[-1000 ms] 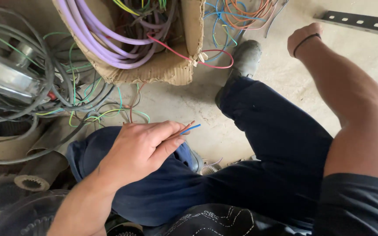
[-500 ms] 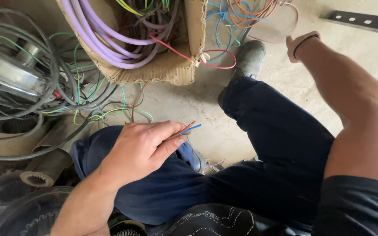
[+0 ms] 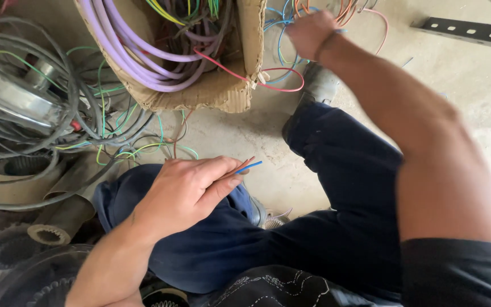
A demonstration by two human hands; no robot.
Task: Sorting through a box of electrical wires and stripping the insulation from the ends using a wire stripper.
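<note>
The left hand (image 3: 186, 193) pinched a few short wires (image 3: 244, 167) over the lap, while the right hand (image 3: 312, 31), too blurry to tell its grip, reached into the loose wires (image 3: 291, 17) beside the cardboard box (image 3: 223, 91), seemingly gathering more.

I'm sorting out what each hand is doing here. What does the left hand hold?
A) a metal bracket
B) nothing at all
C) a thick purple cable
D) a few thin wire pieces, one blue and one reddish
D: the left hand pinches thin wire pieces, blue and reddish tips sticking out past the fingers, while the right hand reaches into the loose wires beside the cardboard box.
</note>
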